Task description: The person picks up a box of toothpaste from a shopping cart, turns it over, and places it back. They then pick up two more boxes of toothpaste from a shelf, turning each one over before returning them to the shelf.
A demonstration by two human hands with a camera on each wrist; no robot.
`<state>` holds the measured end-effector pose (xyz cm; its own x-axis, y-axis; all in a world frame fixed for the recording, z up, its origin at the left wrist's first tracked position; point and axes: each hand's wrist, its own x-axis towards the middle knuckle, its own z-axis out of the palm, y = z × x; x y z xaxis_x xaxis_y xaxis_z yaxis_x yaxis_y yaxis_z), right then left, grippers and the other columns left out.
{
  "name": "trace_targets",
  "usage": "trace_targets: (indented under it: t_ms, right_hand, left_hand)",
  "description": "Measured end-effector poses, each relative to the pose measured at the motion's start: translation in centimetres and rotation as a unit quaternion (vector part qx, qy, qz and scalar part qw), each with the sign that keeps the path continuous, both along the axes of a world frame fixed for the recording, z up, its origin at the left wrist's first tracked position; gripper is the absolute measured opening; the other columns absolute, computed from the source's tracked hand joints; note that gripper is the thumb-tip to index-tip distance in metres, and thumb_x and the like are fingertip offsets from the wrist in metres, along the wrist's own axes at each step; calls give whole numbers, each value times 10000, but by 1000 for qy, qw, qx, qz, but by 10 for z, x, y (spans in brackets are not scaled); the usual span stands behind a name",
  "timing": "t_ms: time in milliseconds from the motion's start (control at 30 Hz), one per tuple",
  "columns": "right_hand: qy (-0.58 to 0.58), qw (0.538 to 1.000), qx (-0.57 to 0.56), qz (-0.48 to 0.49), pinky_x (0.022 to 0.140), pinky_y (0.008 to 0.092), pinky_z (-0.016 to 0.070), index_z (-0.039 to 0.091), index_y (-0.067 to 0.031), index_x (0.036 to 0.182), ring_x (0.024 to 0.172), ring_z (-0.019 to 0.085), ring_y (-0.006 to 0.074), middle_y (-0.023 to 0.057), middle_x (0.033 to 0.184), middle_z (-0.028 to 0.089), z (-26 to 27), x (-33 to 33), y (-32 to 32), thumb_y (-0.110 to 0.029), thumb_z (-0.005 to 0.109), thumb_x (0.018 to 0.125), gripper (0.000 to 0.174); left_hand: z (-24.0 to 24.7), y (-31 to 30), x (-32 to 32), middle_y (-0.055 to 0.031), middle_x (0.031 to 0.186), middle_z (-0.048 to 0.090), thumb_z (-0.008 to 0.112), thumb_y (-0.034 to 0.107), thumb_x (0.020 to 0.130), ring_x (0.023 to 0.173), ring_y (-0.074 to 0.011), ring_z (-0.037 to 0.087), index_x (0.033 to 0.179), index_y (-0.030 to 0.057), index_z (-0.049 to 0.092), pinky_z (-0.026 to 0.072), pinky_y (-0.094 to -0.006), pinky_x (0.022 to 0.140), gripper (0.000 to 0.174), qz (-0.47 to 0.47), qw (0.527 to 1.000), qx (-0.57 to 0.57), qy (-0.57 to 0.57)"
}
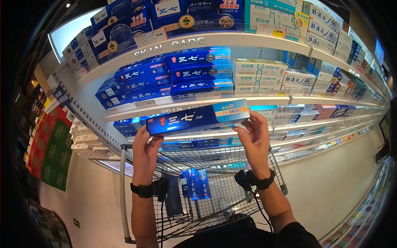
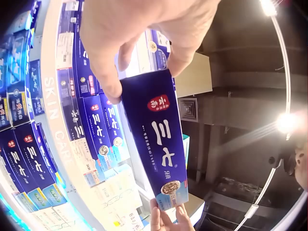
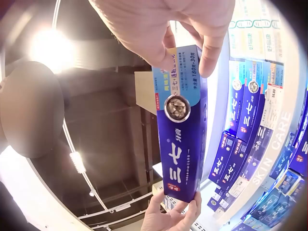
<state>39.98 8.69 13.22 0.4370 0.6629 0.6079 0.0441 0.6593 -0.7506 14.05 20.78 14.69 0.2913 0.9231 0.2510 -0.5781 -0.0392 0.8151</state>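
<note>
A long blue toothpaste box [image 1: 194, 119] with white lettering is held up level between both hands, in front of the shelves and above the cart. My left hand [image 1: 144, 153] pinches its left end; in the left wrist view the fingers [image 2: 111, 86] and thumb lie on opposite sides of that end. At the light-blue end, my right hand [image 1: 255, 142] grips the box between thumb and fingers, as the right wrist view also shows on the box [image 3: 180, 149]. Two more blue toothpaste boxes [image 1: 202, 186] lie in the wire shopping cart [image 1: 223, 182] below.
Stacks of blue toothpaste boxes [image 1: 198, 68] fill the middle shelf, with white and green boxes [image 1: 257, 74] to their right. Larger blue gift packs [image 1: 194, 14] stand on the top shelf. The cart's handle bar [image 1: 125, 190] runs along the left. Pale floor [image 1: 322, 173] extends to the right.
</note>
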Motion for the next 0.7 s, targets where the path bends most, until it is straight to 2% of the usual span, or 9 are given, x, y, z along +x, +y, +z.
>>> trace_targets:
  t_ms: [67, 167, 200, 300, 333, 433, 467, 567, 700]
  right_hand:
    - [29, 999, 4, 14, 867, 276, 510, 418, -13, 1256, 1184, 495, 213, 213, 1414, 368, -3, -9, -14, 65, 597, 845, 455]
    - [36, 998, -31, 44, 864, 276, 512, 415, -12, 1237, 1159, 511, 202, 207, 1392, 395, -9, -20, -41, 83, 610, 827, 463]
    - [43, 997, -52, 45, 862, 270, 510, 412, -7, 1231, 1140, 524, 196, 185, 1325, 453, -12, -24, -50, 80, 632, 817, 477]
    - [45, 993, -74, 74, 852, 263, 509, 414, -2, 1227, 1129, 532, 193, 163, 1253, 496, -20, -37, -73, 64, 652, 816, 479]
    - [48, 992, -88, 71, 822, 248, 514, 421, 9, 1225, 1087, 556, 176, 137, 1170, 536, -21, -42, -81, 33, 674, 816, 482]
    - [74, 983, -148, 82, 786, 240, 522, 428, 17, 1230, 1023, 589, 154, 129, 1159, 550, -35, -50, -101, 10, 682, 819, 483]
    - [90, 982, -147, 76, 732, 230, 526, 441, 24, 1244, 935, 610, 129, 117, 1118, 582, -37, -55, -106, -31, 709, 812, 511]
    - [112, 974, -186, 71, 695, 230, 528, 453, 26, 1256, 876, 608, 113, 116, 1100, 604, -50, -60, -122, -66, 733, 799, 543]
    - [123, 965, -227, 43, 617, 216, 499, 498, 38, 1261, 760, 601, 91, 90, 976, 646, -60, -64, -135, -153, 731, 816, 538]
  left_hand:
    - [-3, -17, -16, -120, 1099, 604, 567, 237, 899, 986, -202, 601, 1259, -38, 489, 504, -319, 895, 460, -9, 999, 8, 33]
    - [-9, -45, -39, -129, 1098, 607, 545, 260, 908, 979, -195, 612, 1239, -53, 494, 509, -311, 883, 458, -48, 997, 3, 61]
    - [-12, -55, -44, -135, 1098, 609, 536, 283, 914, 971, -182, 622, 1225, -63, 495, 515, -304, 872, 467, -34, 996, 4, 82]
    - [-31, -72, -67, -135, 1097, 611, 532, 297, 919, 984, -182, 619, 1209, -62, 503, 507, -314, 886, 462, -76, 992, -19, 96]
    - [-37, -79, -73, -122, 1088, 616, 515, 301, 929, 971, -170, 620, 1201, -48, 512, 511, -307, 862, 442, -78, 991, -28, 106]
    - [-49, -99, -81, -105, 1072, 626, 505, 303, 936, 934, -159, 627, 1214, -32, 513, 518, -291, 821, 435, -58, 989, -71, 115]
    - [-51, -107, -82, -92, 1057, 631, 469, 307, 969, 893, -146, 633, 1225, -20, 512, 521, -277, 782, 418, -48, 989, -79, 117]
    - [-64, -121, -93, -91, 1054, 633, 428, 316, 1003, 890, -141, 635, 1222, -23, 514, 530, -284, 783, 413, -64, 988, -61, 124]
    - [-65, -138, -93, -92, 1035, 639, 441, 271, 1010, 862, -124, 639, 1202, -35, 524, 547, -258, 737, 371, -37, 988, -63, 139]
